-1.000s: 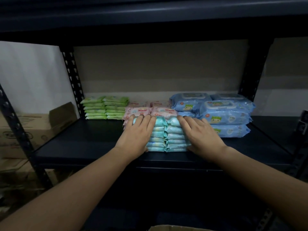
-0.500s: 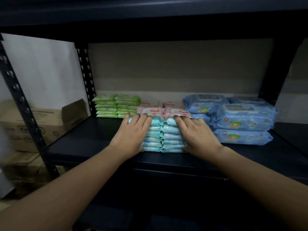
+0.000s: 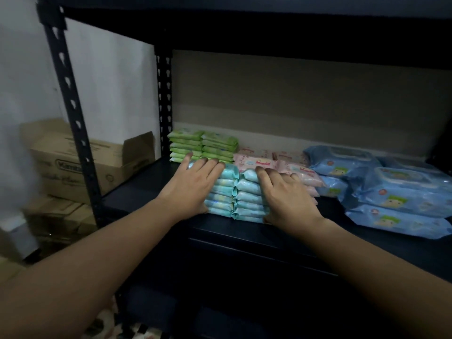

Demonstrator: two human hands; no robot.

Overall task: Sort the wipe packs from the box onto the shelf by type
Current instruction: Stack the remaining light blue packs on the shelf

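Two side-by-side stacks of small teal wipe packs (image 3: 236, 194) stand near the front of the dark shelf board (image 3: 144, 192). My left hand (image 3: 193, 184) lies flat against the left stack, and my right hand (image 3: 286, 194) presses the right stack, so the packs are held between my palms. Behind them sit small pink packs (image 3: 259, 162). Green packs (image 3: 208, 145) are stacked at the back left. Large blue packs (image 3: 391, 192) are piled on the right.
A black perforated upright (image 3: 73, 113) frames the shelf's left side, with a second post (image 3: 163, 99) at the back. Cardboard boxes (image 3: 73, 162) are stacked on the floor left of the shelf. The upper shelf (image 3: 244, 28) hangs low overhead.
The view has swung to the right and closer, so the shelf contents now sit further right in frame. Both hands stay pressed on the teal stacks in about the same pose.
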